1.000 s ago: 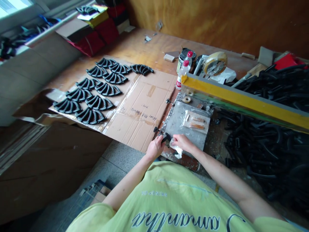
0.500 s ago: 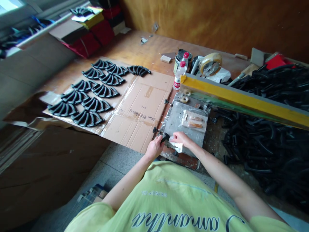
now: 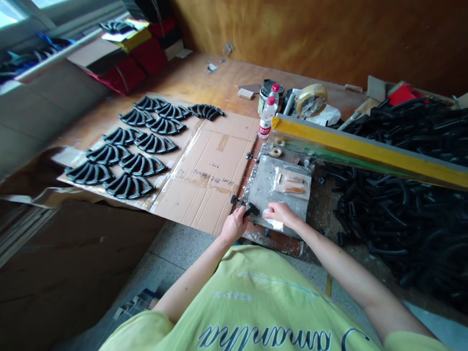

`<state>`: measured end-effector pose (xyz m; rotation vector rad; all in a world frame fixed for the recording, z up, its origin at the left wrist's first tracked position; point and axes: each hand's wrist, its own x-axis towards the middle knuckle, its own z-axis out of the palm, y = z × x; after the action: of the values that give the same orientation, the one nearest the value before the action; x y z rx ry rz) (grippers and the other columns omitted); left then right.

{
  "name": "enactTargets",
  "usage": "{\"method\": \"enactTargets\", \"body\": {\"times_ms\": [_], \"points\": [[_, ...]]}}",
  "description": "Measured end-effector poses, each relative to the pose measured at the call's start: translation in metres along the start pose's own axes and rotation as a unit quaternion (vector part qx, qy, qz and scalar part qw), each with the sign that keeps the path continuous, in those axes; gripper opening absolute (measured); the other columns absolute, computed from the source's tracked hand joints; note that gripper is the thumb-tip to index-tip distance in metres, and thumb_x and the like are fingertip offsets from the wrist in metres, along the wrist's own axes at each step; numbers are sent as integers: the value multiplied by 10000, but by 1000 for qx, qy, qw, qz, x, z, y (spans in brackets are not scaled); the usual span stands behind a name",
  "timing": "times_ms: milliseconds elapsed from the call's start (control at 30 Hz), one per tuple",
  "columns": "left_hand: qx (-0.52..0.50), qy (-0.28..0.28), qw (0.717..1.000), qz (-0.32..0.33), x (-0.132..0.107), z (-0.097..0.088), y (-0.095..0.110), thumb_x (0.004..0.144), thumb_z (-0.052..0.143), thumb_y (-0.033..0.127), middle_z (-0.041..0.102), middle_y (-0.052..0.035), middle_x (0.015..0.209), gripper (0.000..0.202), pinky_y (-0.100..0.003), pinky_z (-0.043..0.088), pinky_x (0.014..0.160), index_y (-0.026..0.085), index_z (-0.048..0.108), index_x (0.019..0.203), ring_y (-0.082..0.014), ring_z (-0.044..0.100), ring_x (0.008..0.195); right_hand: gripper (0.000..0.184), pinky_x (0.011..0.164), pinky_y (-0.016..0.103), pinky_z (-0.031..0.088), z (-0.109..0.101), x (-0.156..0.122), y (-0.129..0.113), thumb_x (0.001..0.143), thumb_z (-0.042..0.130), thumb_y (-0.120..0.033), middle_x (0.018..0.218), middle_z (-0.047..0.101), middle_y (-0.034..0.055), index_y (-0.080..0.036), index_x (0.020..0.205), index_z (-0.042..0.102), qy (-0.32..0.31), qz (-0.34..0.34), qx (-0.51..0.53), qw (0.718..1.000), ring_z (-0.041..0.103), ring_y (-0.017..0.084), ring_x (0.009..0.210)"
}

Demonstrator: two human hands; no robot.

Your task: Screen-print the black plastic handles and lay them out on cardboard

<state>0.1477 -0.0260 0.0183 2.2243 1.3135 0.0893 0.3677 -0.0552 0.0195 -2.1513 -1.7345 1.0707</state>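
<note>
My left hand [image 3: 234, 225] is closed around a black curved plastic part [image 3: 251, 210], which looks like a handle; its free end points right. Just to the right, my right hand [image 3: 281, 214] is closed on a crumpled white cloth [image 3: 274, 224] that hangs below the fingers. A small gap separates the cloth from the black part. Both hands are over the near edge of a grey metal plate [image 3: 261, 183]. On that plate lies a small pad [image 3: 303, 189] with brownish strips on it.
Black curved parts [image 3: 128, 185] lie in overlapping rows on flattened cardboard [image 3: 204, 195] at left. A yellow-edged frame [image 3: 358, 152] juts over the plate's right. Behind stand plastic bottles [image 3: 266, 124] and a tape roll [image 3: 310, 101]. A large heap of black parts [image 3: 398, 224] fills the right.
My right hand has moved a little right with the white cloth, away from the black part. My left hand still holds that part. The whole view has shifted slightly.
</note>
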Motion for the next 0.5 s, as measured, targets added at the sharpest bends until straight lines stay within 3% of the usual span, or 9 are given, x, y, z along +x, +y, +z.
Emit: {"method": "enactTargets", "body": {"times_ms": [133,200,367,500], "points": [[-22,-4,1000,-1,2,-4,-4,870,521,267,648,-36,853,60,-255,416,678,211,511,890,-179,638,787,222,584,219,353,-17,-20,12,745,636,-325,680,627,-26,-200,918,696,81,-7,153,985,535,129,614],[-41,-9,999,-10,4,-9,-5,864,536,304,630,-10,773,94,-243,391,632,217,505,852,-168,624,728,261,631,239,399,-23,-27,13,736,605,-321,766,677,9,-186,932,712,114,-10,240,964,569,150,677],[-109,-20,994,-19,7,-23,-1,857,534,387,586,31,677,172,-221,342,570,223,500,822,-131,567,616,333,664,283,462,-23,-49,26,657,645,-350,873,721,70,-152,910,732,155,51,423,891,616,189,750],[-151,-59,987,-15,9,-28,6,854,508,438,570,37,641,220,-219,360,570,220,512,821,-128,550,590,421,685,316,500,-27,-64,60,585,722,-356,907,730,79,-162,958,726,224,103,534,809,650,207,775]]}}
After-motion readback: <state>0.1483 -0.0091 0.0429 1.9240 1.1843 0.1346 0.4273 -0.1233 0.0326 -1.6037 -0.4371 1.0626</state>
